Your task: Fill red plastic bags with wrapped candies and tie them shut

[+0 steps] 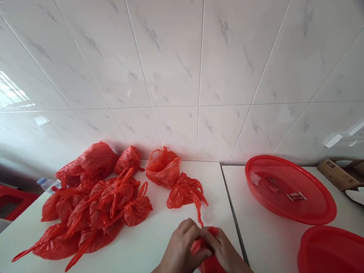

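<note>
Near the table's front edge, my left hand (184, 250) and my right hand (221, 251) meet around the top of a red plastic bag (213, 269). The fingers of both are closed on its gathered upper part, and its lower part hangs at the bottom of the view. Just beyond my hands lies a knotted red bag (183, 193) with its handles trailing toward me. Behind that, an untied red bag (163, 167) stands with its mouth open against the wall. To the left is a heap of tied red bags (96, 210).
At the right sits a red mesh basket (289, 187) with a few small packets inside. A second red basket (339, 250) is nearer. A cardboard box (345, 174) stands at the far right. A plastic bottle (48, 183) lies behind the heap. A gap separates two white tables (158, 239).
</note>
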{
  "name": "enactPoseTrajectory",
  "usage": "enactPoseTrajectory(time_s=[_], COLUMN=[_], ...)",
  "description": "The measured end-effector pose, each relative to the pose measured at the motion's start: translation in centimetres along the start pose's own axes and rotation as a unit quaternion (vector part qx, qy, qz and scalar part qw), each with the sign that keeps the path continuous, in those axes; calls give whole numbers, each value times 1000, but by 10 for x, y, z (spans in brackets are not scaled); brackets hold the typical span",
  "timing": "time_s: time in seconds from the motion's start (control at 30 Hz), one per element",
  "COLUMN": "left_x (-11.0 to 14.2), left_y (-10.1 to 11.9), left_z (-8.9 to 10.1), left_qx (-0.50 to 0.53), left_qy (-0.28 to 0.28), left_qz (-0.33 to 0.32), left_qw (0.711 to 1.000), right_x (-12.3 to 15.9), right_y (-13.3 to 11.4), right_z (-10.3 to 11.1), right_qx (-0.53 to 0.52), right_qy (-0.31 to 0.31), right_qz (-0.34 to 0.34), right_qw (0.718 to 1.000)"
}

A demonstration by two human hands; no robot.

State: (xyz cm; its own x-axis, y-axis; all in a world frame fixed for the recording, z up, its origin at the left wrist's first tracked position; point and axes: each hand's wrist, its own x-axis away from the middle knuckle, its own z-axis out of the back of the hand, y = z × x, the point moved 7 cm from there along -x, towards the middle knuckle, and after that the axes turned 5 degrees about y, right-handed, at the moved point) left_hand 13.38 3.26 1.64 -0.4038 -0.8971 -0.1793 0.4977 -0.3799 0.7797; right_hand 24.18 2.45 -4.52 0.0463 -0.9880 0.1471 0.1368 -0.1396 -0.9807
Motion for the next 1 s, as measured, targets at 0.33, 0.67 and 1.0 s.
enactPoseTrajectory(time_s=[0.33,0.67,1.0], left_x=[3,3,2], left_y=[-78,-76,-64], left_z=[-29,-30,-29], left_qx=[85,173,130], left_qy=[12,-29,0], left_qz=[199,228,146], left_qw=[976,958,981], right_x=[2,14,-10], right_y=[-7,-26,26], right_z=[11,20,35], right_qx=[26,58,220], right_qy=[-145,-131,110], right_qz=[26,-7,61], right_qw=[989,990,967])
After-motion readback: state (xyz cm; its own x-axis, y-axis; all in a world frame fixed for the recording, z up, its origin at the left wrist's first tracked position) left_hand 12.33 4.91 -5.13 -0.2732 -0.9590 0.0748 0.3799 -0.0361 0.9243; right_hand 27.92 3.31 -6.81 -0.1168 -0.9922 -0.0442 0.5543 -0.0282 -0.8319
